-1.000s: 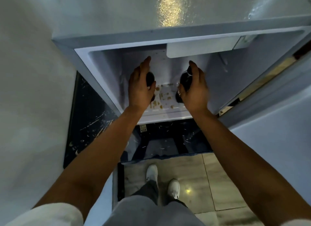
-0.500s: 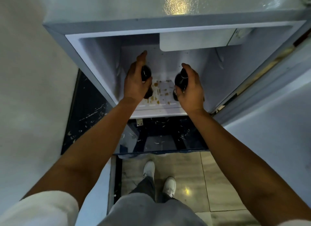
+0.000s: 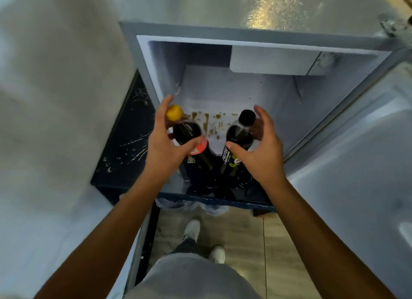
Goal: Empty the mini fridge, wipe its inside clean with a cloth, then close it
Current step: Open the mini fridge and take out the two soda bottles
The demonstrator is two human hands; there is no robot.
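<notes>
The mini fridge (image 3: 153, 80) stands open below me, its white floor (image 3: 223, 102) spotted with brown stains. My left hand (image 3: 163, 140) grips a dark cola bottle (image 3: 189, 135) with a yellow cap and a red label. My right hand (image 3: 263, 151) grips a dark Pepsi bottle (image 3: 239, 131) with a black cap. Both bottles are lifted and tilted in front of the fridge opening, close together. No cloth is in view.
The fridge door (image 3: 356, 153) hangs open on the right. A dark patterned stand (image 3: 124, 147) carries the fridge. A pale wall (image 3: 55, 98) is close on the left. My shoes (image 3: 191, 230) stand on a tiled floor below.
Both hands have pulled the two bottles out of the fridge toward me. The view has shifted, so the fridge interior now shows with nothing standing on its stained floor.
</notes>
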